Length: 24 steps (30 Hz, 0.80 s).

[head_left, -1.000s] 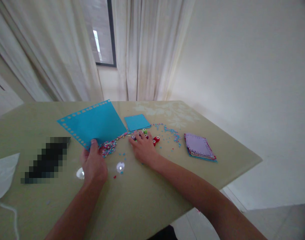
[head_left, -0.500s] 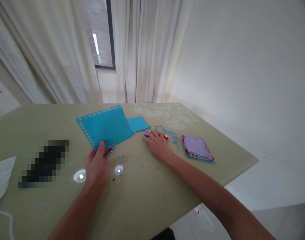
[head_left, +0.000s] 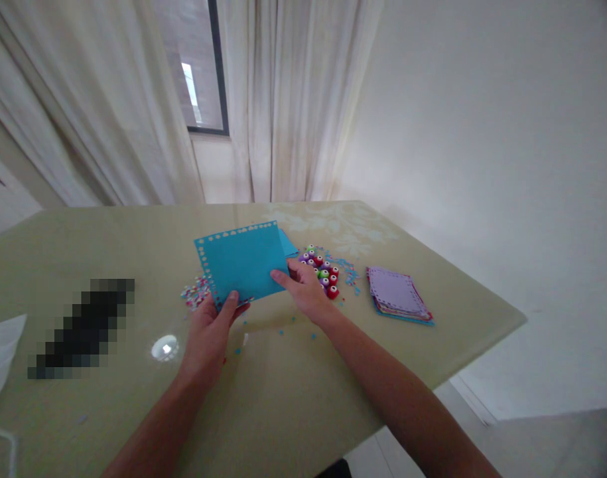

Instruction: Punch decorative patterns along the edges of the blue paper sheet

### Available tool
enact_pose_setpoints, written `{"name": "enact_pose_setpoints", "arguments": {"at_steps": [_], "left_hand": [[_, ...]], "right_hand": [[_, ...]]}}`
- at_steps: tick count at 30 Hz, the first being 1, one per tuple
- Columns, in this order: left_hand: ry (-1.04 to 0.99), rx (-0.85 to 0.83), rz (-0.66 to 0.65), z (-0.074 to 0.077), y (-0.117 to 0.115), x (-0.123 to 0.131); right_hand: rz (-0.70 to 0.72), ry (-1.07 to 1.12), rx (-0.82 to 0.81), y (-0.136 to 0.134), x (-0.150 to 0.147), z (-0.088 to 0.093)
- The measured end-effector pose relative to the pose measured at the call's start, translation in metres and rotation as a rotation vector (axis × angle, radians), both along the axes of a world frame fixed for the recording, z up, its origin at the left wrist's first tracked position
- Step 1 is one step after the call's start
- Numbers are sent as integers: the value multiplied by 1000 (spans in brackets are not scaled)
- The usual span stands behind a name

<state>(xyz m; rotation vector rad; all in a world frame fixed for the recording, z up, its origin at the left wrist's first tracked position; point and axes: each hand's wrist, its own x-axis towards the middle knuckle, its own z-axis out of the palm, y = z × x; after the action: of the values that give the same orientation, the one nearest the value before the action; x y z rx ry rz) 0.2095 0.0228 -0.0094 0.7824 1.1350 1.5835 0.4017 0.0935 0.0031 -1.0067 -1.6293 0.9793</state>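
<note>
A blue sheet of paper (head_left: 241,265) is held up over the table, with a row of small punched shapes along its top and left edges. My left hand (head_left: 211,332) pinches its lower edge, thumb in front. At the right edge my right hand (head_left: 306,292) is closed on the sheet, thumb on the near face and fingers partly hidden. Just beyond the right hand is a cluster of small red, purple and green craft punches (head_left: 324,273) with eye-like white tops. Another blue sheet (head_left: 287,244) lies behind the held one, mostly covered.
Paper confetti (head_left: 196,292) is heaped left of the sheet, and more blue bits (head_left: 347,269) lie beyond the punches. A stack of punched coloured sheets (head_left: 399,295) rests at the right. A blurred-out dark object (head_left: 84,328) and a white sheet (head_left: 2,352) are at the left.
My right hand has left the craft punches and taken hold of the blue sheet's right edge. The sheet and my left hand have moved right, uncovering the confetti heap.
</note>
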Motion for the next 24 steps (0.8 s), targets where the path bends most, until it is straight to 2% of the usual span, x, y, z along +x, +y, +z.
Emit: {"name": "enact_pose_setpoints", "arguments": {"at_steps": [4,7,10,14,16,18,21,24], "left_hand": [[103,-84,-101,2,-2,-1],[243,-139,-152,3,-4,-3],[448,-190,-105,2,-5,-8],[549,-325,-4,1,-7,-16],[527,-364,45,1,-8,-18],[456,-326,69,1,-9,-18],[334,-295,47,3,-11,-14],[198,-292,48,8,-11,-8]], "right_hand": [[-50,15,-11,-3,11,-6],[-4,-17,-11,-5,20,-5],[15,-26,9,-5,26,3],[-160,-6,54,-2,50,22],[-274,-145,122,-1,70,34],[-314,-413,115,-3,88,42],[-250,-771,65,-8,101,47],[-223,-978,13,-13,95,44]]}}
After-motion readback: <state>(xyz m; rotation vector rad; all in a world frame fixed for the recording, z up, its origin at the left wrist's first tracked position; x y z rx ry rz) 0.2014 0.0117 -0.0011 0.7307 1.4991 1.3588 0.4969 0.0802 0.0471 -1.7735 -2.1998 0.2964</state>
